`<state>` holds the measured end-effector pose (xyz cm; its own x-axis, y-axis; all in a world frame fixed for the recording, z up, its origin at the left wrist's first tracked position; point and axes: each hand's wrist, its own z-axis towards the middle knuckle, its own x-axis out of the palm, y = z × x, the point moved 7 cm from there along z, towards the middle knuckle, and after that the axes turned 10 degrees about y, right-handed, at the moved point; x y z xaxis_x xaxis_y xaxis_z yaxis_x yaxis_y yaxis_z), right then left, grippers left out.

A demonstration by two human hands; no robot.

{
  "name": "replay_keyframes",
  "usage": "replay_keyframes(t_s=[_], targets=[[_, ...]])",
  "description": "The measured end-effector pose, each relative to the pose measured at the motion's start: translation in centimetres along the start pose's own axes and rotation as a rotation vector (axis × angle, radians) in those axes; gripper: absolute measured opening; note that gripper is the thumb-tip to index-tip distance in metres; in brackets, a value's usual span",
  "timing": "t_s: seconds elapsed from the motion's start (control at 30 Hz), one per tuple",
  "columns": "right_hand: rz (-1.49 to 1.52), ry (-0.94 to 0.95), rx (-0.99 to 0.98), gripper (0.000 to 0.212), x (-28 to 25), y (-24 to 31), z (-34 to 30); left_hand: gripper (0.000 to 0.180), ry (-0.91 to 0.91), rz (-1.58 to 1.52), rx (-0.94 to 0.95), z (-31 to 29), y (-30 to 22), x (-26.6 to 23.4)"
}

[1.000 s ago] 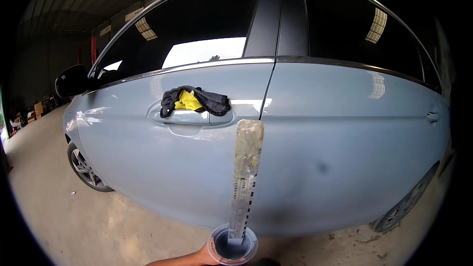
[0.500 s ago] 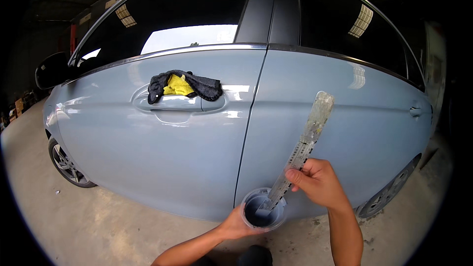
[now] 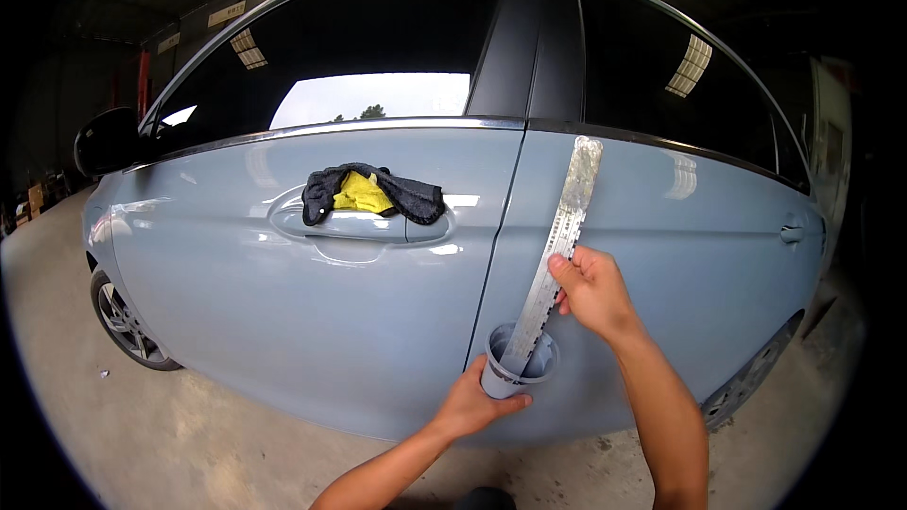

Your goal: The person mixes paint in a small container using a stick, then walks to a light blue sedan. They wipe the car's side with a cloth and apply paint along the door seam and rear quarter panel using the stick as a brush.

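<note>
My left hand (image 3: 470, 404) is wrapped round a clear plastic cup (image 3: 510, 383) with grey-blue liquid coating its inside, much like paint. Pinched between the thumb and fingers of my right hand (image 3: 595, 293) is a long metal ruler (image 3: 573, 200), worn and stained toward its upper end. The ruler leans up and to the right, its lower end inside the cup. Both are held in front of the light blue-grey car (image 3: 378, 321), near the seam between its two doors. How deep the liquid stands is hard to see.
A dark grey and yellow cloth (image 3: 370, 193) lies draped over the front door handle (image 3: 354, 227). The side mirror (image 3: 106, 142) juts out at far left, above the front wheel (image 3: 130, 323). At the right is the rear wheel (image 3: 756, 380). Concrete floor (image 3: 227, 449) runs below the car.
Both hands have risen with the cup and ruler. The ruler stands more upright, and the cup now shows more of its side. The view has tilted up slightly.
</note>
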<state>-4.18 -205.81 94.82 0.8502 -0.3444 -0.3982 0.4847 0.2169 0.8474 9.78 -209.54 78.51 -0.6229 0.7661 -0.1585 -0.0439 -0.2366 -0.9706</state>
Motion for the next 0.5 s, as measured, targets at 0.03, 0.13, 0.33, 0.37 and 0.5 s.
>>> replay_keyframes(t_s=[0.03,0.13,0.33,0.37,0.5], targets=[[-0.012,0.003,0.0,0.027,-0.4,0.4,1.2,0.069,-0.008,-0.014,0.013,0.0,-0.2,-0.2],[-0.016,-0.009,0.016,0.028,-2.1,1.9,4.0,0.07,-0.035,-0.08,0.037,0.4,0.4,-0.4],[0.013,0.018,-0.049,0.03,-3.3,4.5,7.5,0.067,-0.137,-0.063,0.086,0.7,3.6,-2.1],[0.014,0.031,-0.054,0.031,-3.1,4.7,7.9,0.066,-0.128,-0.075,0.089,0.6,3.6,-2.1],[-0.001,0.039,-0.072,0.032,-3.0,5.5,8.5,0.064,-0.152,-0.072,0.097,0.3,2.8,-2.1]])
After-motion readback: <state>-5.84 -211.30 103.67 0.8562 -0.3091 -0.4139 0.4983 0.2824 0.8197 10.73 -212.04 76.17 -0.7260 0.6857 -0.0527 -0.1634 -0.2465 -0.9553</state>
